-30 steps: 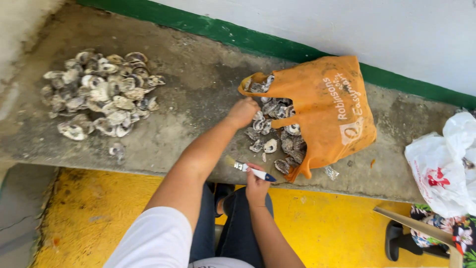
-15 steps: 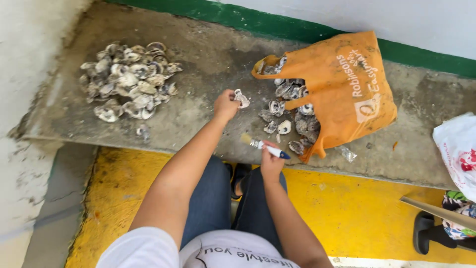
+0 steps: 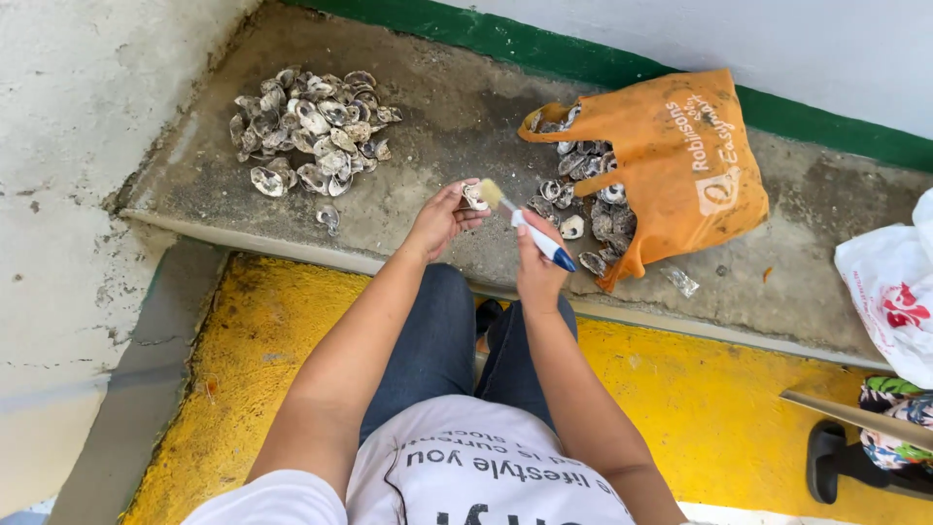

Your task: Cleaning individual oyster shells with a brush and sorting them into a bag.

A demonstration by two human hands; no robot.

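Note:
My left hand [image 3: 442, 219] holds a small grey oyster shell [image 3: 474, 196] in front of me over the concrete ledge. My right hand [image 3: 537, 261] grips a small paintbrush [image 3: 525, 225] with a white and blue handle, and its bristles touch the shell. An orange bag [image 3: 680, 165] lies on the ledge to the right with several shells [image 3: 579, 199] spilling out of its mouth. A pile of shells [image 3: 306, 131] lies on the ledge at the left.
The concrete ledge [image 3: 457, 117] meets a white wall with a green stripe [image 3: 544, 49]. Below it is a yellow painted floor [image 3: 700, 408]. A white plastic bag [image 3: 894, 292] lies at the right edge, with a black sandal [image 3: 846, 467] below it.
My left hand took a shell from the orange bag and drew it back toward me. My right hand raised the brush up to the shell.

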